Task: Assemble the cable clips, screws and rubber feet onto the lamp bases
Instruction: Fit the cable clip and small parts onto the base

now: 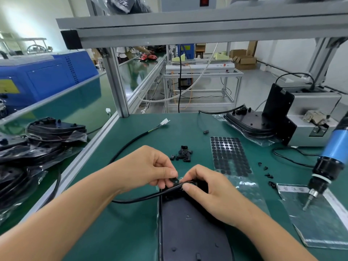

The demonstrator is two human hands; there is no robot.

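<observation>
Nearest the camera lies 1 lamp base (190,232), its long axis running away across the table (131,223). At its far end the left hand (148,168) pinches a cable clip (174,180) just over the cable (146,198); the right hand (209,187) presses that cable down. The clip sits left of the right grip, touching the cable, which runs leftward.

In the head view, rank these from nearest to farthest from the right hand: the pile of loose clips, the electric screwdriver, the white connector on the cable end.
From the right hand:
1. Pile of clips, just beyond the hands, mid-table.
2. Screwdriver, hanging at the right edge.
3. White connector, toward the table's far side, left of centre.
</observation>
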